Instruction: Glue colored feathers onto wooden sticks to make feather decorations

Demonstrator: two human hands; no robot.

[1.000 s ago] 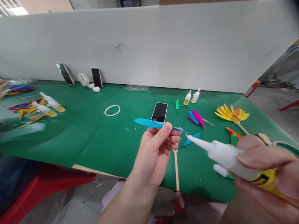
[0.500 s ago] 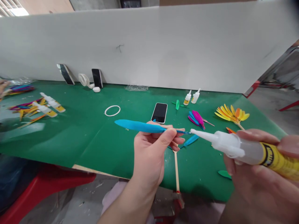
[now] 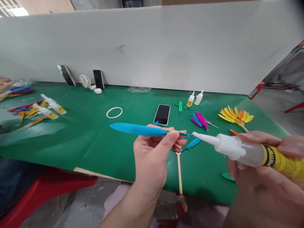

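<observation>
A blue feather is pinched between the thumb and fingers of my left hand, its quill pointing right. My right hand grips a glue bottle with a yellow label and white nozzle. The nozzle tip meets or nearly meets the quill end; exact contact I cannot tell. Below my left hand a pale wooden stick reaches over the table's front edge, with another blue feather by its top. The stick's upper part is hidden by my hand.
The green table holds a phone, a white ring, small bottles, magenta and blue feathers, and a yellow feather fan. Far left are more glue bottles and another person's hand. A white partition stands behind.
My left hand and the feather have shifted slightly left. The glue bottle has followed left with its tip still at the quill end. The other person's hand at far left has moved a little.
</observation>
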